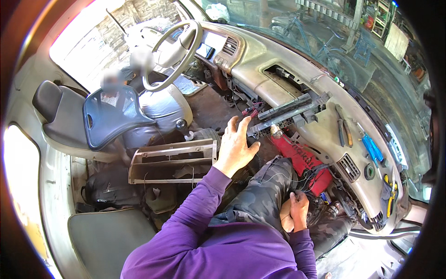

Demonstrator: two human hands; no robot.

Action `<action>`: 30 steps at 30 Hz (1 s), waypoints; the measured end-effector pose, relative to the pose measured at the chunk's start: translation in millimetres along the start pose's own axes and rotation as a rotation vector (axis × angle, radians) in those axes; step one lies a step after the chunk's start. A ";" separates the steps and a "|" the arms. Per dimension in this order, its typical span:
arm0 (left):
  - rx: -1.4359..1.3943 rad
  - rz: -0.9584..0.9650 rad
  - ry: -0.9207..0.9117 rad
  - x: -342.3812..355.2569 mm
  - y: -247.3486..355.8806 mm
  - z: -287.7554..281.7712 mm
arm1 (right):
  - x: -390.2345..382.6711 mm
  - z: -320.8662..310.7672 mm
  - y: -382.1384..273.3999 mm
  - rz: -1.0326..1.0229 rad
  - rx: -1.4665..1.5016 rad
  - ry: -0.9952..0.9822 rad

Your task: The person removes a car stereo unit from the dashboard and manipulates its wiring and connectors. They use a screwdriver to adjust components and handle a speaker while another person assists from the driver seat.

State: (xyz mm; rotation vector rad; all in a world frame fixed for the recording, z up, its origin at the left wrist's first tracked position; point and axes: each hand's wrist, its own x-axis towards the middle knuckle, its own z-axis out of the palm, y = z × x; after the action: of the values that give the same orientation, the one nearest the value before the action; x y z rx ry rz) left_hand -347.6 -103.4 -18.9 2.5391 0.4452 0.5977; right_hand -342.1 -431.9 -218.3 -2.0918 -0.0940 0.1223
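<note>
My left hand [236, 148] is raised with its fingers spread, holding nothing. Just beyond its fingertips, a long black plastic housing [285, 108] lies across the opening in the dashboard. A shiny bulb-like part [276, 131] sits below that housing, above a red cloth-like piece [304, 165]. Over my lap, by my camouflage trousers [260, 190], my right hand [298, 210] has its fingers curled together. Whatever it holds, if anything, is hidden. Thin loose wires [304, 179] run from the dashboard close to that hand.
On the beige dashboard [251, 65] lie orange-handled pliers [344, 128], a blue-handled tool [371, 149], a tape roll [369, 172] and yellow-handled pliers [391, 197]. A beige trim frame [173, 180] stands left of my arm. The steering wheel [197, 51] and a blurred person [125, 76] are farther left.
</note>
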 end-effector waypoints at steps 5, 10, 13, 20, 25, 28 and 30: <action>-0.057 0.010 -0.001 -0.9 -3.6 -1.9 | 4.5 -0.6 19.8 0.066 0.044 0.037; -0.071 0.030 0.025 1.9 -10.4 -1.4 | 9.0 2.8 64.5 0.024 0.155 -0.083; -0.068 0.011 0.023 1.0 -12.4 -5.7 | 7.4 2.5 34.8 0.019 0.046 -0.084; -0.067 0.021 0.009 1.2 -15.0 -3.3 | 3.4 -4.2 4.9 0.097 -0.099 -0.125; -0.065 0.034 0.022 0.4 -16.9 -2.6 | 3.7 -3.4 3.7 0.055 -0.114 -0.164; -0.070 0.047 0.032 0.8 -19.3 -2.0 | 2.7 -3.2 -1.7 0.039 -0.100 -0.141; -0.070 0.057 0.036 1.1 -20.9 -1.2 | 1.9 -4.3 -5.7 0.049 -0.118 -0.147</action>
State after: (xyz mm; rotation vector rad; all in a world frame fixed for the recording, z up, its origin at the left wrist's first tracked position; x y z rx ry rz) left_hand -351.4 -85.2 -28.6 2.4843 0.3596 0.6691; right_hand -339.8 -432.5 -211.4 -2.2015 -0.1414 0.3065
